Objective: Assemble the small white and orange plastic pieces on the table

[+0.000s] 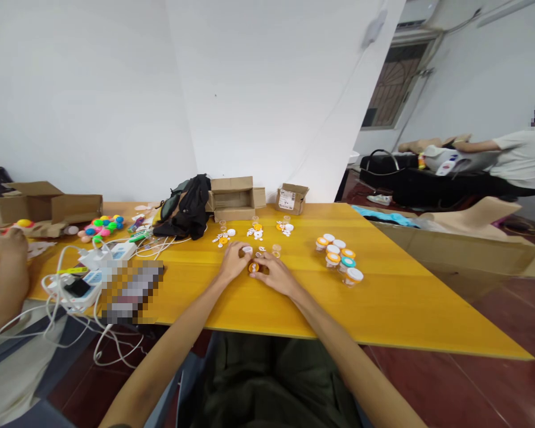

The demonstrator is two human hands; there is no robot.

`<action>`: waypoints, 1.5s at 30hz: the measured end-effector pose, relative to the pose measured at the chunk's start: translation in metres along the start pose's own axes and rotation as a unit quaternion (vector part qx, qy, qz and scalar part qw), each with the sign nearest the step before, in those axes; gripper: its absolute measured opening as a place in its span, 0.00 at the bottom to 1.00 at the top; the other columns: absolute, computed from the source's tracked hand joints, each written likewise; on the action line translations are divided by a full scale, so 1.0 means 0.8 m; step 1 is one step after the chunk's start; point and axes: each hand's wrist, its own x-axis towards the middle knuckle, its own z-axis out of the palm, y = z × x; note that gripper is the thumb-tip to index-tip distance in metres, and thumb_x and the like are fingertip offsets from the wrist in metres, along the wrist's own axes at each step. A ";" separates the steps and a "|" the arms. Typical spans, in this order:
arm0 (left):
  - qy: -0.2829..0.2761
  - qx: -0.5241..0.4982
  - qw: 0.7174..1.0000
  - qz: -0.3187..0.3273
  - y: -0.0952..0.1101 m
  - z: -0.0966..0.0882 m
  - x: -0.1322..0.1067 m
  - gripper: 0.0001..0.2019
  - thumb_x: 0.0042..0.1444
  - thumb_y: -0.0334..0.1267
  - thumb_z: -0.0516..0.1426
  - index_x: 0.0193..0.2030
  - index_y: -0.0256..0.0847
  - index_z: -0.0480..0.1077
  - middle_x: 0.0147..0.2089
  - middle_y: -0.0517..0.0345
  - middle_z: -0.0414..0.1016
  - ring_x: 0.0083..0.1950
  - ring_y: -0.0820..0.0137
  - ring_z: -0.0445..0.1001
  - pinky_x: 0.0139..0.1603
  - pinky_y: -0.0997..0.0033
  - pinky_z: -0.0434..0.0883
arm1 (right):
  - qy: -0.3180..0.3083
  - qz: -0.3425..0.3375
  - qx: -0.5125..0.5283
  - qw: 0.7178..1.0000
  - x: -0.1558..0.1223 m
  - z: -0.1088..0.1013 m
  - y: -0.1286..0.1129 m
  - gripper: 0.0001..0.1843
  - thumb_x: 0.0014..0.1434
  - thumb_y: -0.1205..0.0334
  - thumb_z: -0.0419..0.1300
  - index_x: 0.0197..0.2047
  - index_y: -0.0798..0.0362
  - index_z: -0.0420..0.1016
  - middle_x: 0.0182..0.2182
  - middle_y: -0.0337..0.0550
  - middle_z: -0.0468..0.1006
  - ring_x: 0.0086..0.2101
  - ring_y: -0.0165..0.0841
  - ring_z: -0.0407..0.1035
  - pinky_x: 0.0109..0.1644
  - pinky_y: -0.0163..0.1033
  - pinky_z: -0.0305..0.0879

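Note:
My left hand (234, 260) is closed on a small round white lid (248, 250), gripped between thumb and fingers. Beside it, my right hand (273, 273) pinches a round orange lid (253, 268) with white marks on its face, held low over the table. Just beyond my fingers lie a few small white pieces (261, 250) and a clear plastic cup (276, 250). Farther back are piles of white cut-out pieces (255, 234) with orange and white rings. To the right stands a group of small clear jars with orange, white and teal lids (348, 262).
Cardboard boxes (234, 199) and a black backpack (187, 205) line the wall side of the yellow table (401, 297). Left of me are power strips (87, 285) with tangled white cables, a blurred-out device (134, 294), colourful balls (102, 227) and another person's arm (9, 273).

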 end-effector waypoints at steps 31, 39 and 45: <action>-0.007 0.112 0.993 0.037 0.005 0.000 -0.005 0.14 0.53 0.27 0.56 0.44 0.44 0.75 0.46 0.54 0.73 0.52 0.61 0.68 0.58 0.57 0.65 | 0.043 -0.066 -0.025 0.997 -0.004 -0.001 -0.003 0.09 0.62 0.69 0.56 0.37 0.49 0.77 0.38 0.43 0.77 0.41 0.35 0.71 0.48 0.40 0.65; -0.023 0.113 0.988 0.105 0.010 -0.002 -0.009 0.16 0.49 0.22 0.53 0.40 0.44 0.73 0.43 0.56 0.70 0.50 0.63 0.68 0.55 0.61 0.66 | 0.039 -0.020 -0.101 0.994 -0.004 0.001 -0.005 0.08 0.62 0.68 0.56 0.35 0.50 0.76 0.35 0.43 0.77 0.38 0.34 0.71 0.43 0.38 0.65; -0.060 0.110 0.985 0.115 0.015 -0.003 -0.013 0.17 0.46 0.21 0.52 0.39 0.43 0.72 0.42 0.56 0.70 0.48 0.64 0.69 0.53 0.63 0.67 | 0.049 -0.029 -0.116 0.992 -0.006 0.002 -0.004 0.12 0.61 0.71 0.54 0.41 0.48 0.76 0.41 0.44 0.76 0.40 0.34 0.70 0.43 0.37 0.65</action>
